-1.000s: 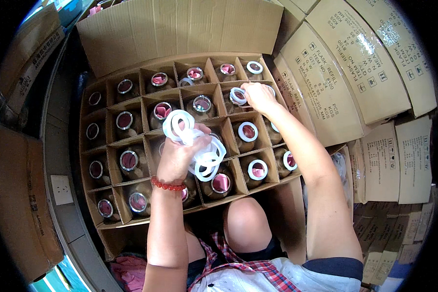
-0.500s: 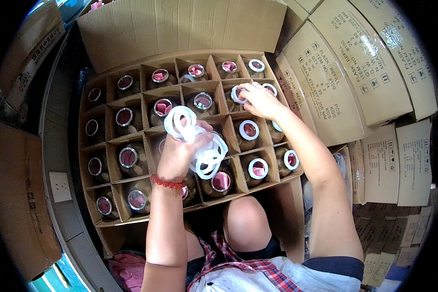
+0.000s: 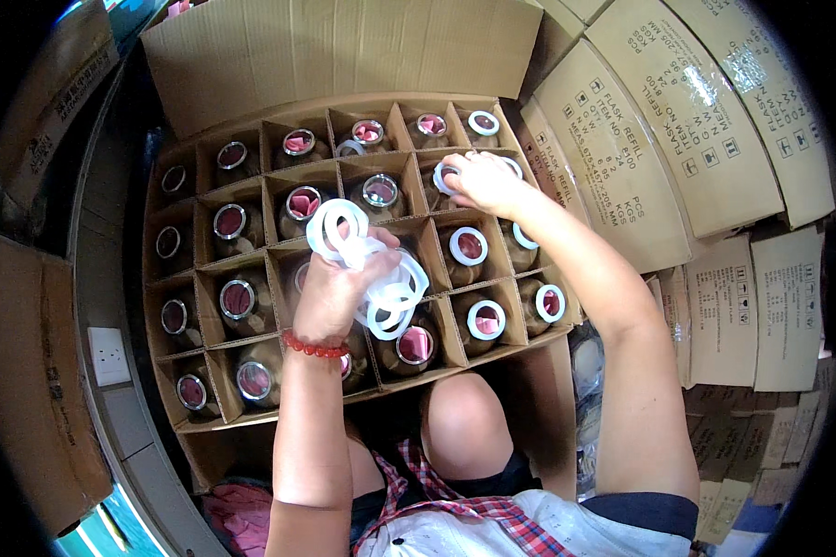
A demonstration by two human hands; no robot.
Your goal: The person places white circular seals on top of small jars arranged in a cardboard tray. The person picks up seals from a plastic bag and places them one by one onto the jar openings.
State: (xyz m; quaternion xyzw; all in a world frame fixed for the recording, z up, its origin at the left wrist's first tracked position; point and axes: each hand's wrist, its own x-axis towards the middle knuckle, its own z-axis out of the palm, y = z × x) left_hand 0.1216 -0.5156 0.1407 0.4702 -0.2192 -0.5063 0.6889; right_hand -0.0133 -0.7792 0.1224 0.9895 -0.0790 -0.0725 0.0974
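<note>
A bunch of translucent white plastic rings (image 3: 395, 295) is gripped in my left hand (image 3: 330, 292), held above the middle of the carton. My right hand (image 3: 486, 184) reaches to the second row from the back, its fingers closed on a white ring (image 3: 443, 177) at the mouth of a glass flask; the fingers hide part of that mouth. Similar rings sit on the necks of several flasks at the right, such as this flask (image 3: 469, 247). Flasks farther left show bare silvery rims, like this flask (image 3: 230, 222). Pink pieces show inside some mouths.
Cardboard dividers split the open carton (image 3: 344, 60) into cells, its far flap standing up. A loose ring (image 3: 350, 148) lies beside a back-row flask. Stacked cartons (image 3: 613, 158) rise at the right. A wall socket (image 3: 110, 356) and brown cardboard (image 3: 28, 362) are at the left.
The whole view has shifted slightly, so the carton appears a little farther left. Both hands stay at nearly the same places, the right one still at the same flask.
</note>
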